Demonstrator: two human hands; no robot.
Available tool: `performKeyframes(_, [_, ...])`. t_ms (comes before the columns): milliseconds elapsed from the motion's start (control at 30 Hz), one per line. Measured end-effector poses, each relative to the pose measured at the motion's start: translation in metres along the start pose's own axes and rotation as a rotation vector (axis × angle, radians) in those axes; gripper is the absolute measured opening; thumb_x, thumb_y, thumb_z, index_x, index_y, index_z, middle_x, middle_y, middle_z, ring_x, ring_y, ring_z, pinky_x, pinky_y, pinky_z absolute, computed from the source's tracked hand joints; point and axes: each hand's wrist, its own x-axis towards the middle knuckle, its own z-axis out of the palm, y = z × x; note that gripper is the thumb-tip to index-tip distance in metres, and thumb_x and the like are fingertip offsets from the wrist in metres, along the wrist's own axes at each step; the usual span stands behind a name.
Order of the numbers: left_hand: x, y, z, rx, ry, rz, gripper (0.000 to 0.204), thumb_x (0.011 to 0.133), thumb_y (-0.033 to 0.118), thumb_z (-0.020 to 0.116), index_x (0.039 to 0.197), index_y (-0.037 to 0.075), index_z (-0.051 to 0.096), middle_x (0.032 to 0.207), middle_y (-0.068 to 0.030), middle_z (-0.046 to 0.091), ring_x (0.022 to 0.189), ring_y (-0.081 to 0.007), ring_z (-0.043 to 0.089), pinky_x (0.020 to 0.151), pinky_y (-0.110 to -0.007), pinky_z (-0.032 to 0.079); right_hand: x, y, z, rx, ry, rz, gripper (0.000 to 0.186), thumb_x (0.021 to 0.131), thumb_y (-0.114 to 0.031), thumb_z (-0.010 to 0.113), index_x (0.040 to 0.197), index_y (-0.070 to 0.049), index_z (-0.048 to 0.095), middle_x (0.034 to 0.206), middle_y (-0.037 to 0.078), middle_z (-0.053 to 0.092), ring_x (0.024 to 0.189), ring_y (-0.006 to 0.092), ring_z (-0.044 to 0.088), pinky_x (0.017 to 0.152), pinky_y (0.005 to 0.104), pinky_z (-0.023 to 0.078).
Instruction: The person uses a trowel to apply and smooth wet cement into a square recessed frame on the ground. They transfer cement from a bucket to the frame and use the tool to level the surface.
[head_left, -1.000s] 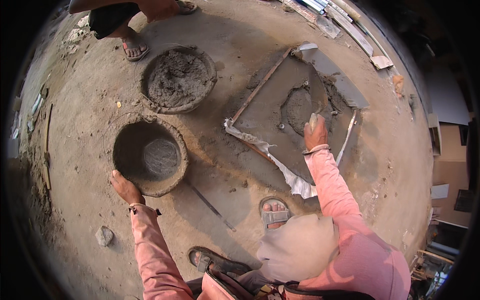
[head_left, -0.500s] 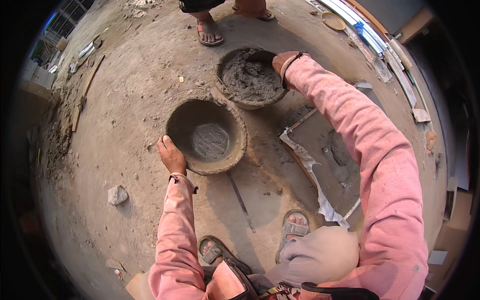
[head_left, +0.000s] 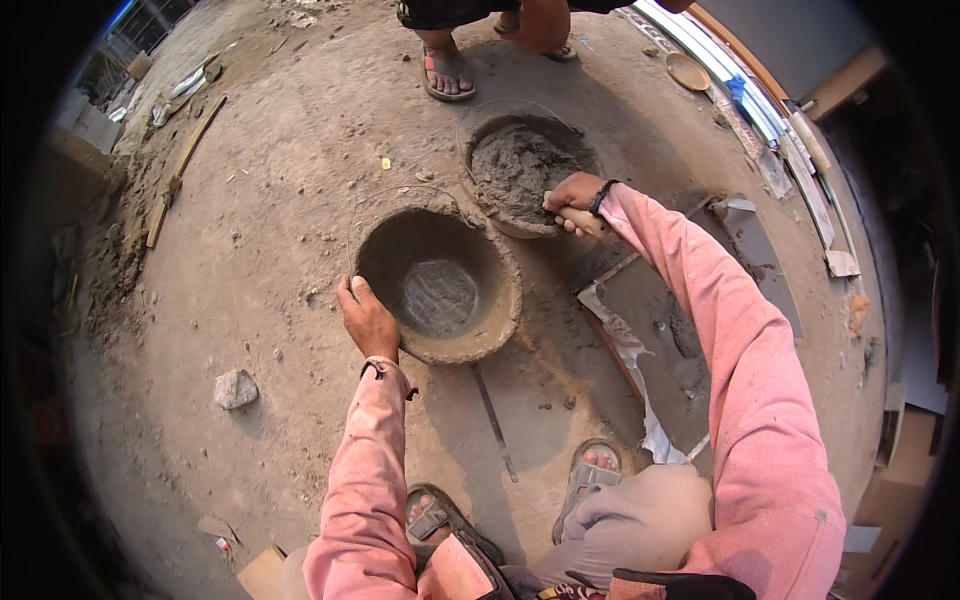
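My left hand (head_left: 368, 318) grips the left rim of a mud-caked bucket (head_left: 495, 290), whose inside shows only a thin grey film at the bottom. Just beyond it, slightly to the right, stands a second bucket (head_left: 588, 145) filled with wet grey mortar (head_left: 520, 165). At that bucket's near right rim, my right hand (head_left: 580, 192) is closed around the wooden handle of a trowel (head_left: 582, 220). The trowel's blade cannot be made out now against the mortar. Thin wire handles lie at both buckets' far sides.
Another person's sandalled foot (head_left: 448, 78) is beyond the mortar bucket. To the right lies a mortar-smeared board (head_left: 650, 300) with torn white sheeting (head_left: 655, 435). A stone (head_left: 236, 389) rests at left, a wooden strip (head_left: 185, 170) farther off. A flat dark strip (head_left: 493, 420) lies before my feet.
My right hand has come nearer along the mortar bucket's rim, bringing the trowel's handle into sight. The dark blade seen earlier over the mortar no longer shows. My left hand keeps its grip.
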Motion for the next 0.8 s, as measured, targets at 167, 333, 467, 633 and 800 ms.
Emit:
performKeyframes(167, [0.001, -0.005, -0.005, 0.016, 0.018, 0.017, 0.042, 0.095, 0.031, 0.039, 0.121, -0.001, 0.048, 0.116, -0.0225, 0.055, 0.109, -0.0357, 0.052, 0.093, -0.038, 0.039, -0.007, 0.027, 0.002, 0.317, -0.084, -0.119, 0.015, 0.084, -0.015, 0.057, 0.094, -0.004, 0.054, 0.070, 0.008, 0.056, 0.049, 0.0139, 0.055, 0.035, 0.0283, 0.046])
performKeyframes(333, [0.007, -0.014, -0.009, 0.020, 0.024, 0.029, 0.043, 0.095, 0.032, 0.040, 0.120, -0.001, 0.049, 0.115, -0.0226, 0.055, 0.108, -0.0357, 0.052, 0.093, -0.038, 0.038, -0.026, 0.034, 0.008, 0.433, -0.104, -0.216, 0.020, 0.086, -0.016, 0.054, 0.103, -0.006, 0.048, 0.072, 0.007, 0.054, 0.050, 0.0127, 0.054, 0.035, 0.0278, 0.046])
performKeyframes(467, [0.002, 0.001, 0.002, 0.024, -0.019, 0.031, 0.045, 0.095, 0.033, 0.040, 0.120, -0.003, 0.048, 0.117, -0.0222, 0.054, 0.109, -0.0347, 0.051, 0.093, -0.038, 0.038, -0.066, 0.056, -0.015, 0.542, -0.078, -0.326, 0.025, 0.088, -0.020, 0.054, 0.108, -0.007, 0.046, 0.074, 0.006, 0.053, 0.050, 0.0117, 0.054, 0.035, 0.0256, 0.046])
performKeyframes(633, [0.010, -0.027, -0.004, 0.059, -0.065, 0.008, 0.047, 0.095, 0.035, 0.038, 0.120, -0.003, 0.048, 0.117, -0.0208, 0.054, 0.108, -0.0325, 0.051, 0.091, -0.037, 0.038, -0.150, 0.090, -0.034, 0.583, 0.018, -0.395, 0.029, 0.091, -0.017, 0.050, 0.117, -0.004, 0.043, 0.076, 0.005, 0.055, 0.048, 0.0101, 0.054, 0.035, 0.0243, 0.045])
performKeyframes(800, [0.007, -0.016, -0.013, 0.037, -0.099, 0.019, 0.048, 0.095, 0.036, 0.038, 0.122, -0.003, 0.047, 0.118, -0.0179, 0.053, 0.108, -0.0307, 0.050, 0.091, -0.037, 0.038, -0.247, 0.174, -0.033, 0.513, 0.400, -0.343, 0.046, 0.085, -0.018, 0.058, 0.125, -0.002, 0.044, 0.074, 0.004, 0.056, 0.048, 0.0081, 0.053, 0.037, 0.0237, 0.043])
